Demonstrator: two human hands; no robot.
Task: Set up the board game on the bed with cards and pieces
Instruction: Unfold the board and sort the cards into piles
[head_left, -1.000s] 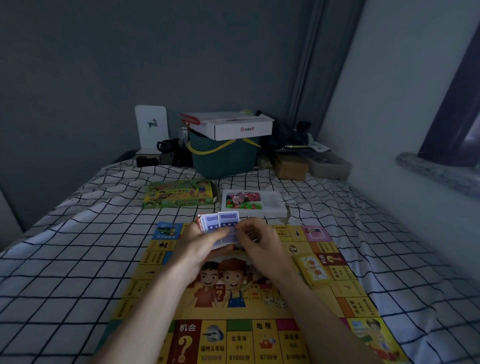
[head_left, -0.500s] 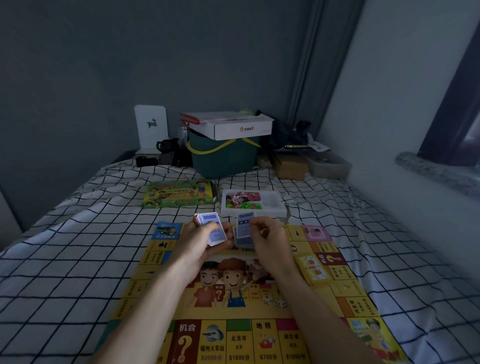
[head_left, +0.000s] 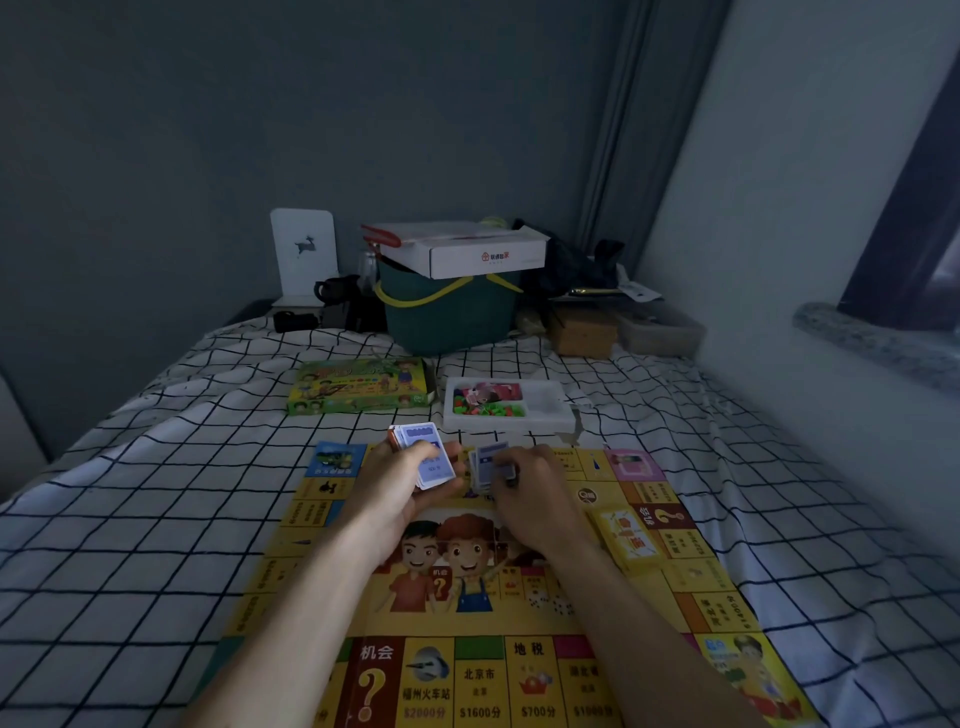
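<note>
Over the far edge of the board (head_left: 467, 670), my right hand (head_left: 535, 499) had carried a few purple cards (head_left: 488, 467), apparently pinched, away from the deck (head_left: 426, 460) gripped in my left hand (head_left: 400, 488), so sorting continued.

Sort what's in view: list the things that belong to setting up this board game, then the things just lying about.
Belongs to the job:
game board
blue card stack held in left hand
smaller card stack under right hand
yellow card deck
white tray of pieces
green game box

Lying about:
green basket
white carton
brown box
</note>
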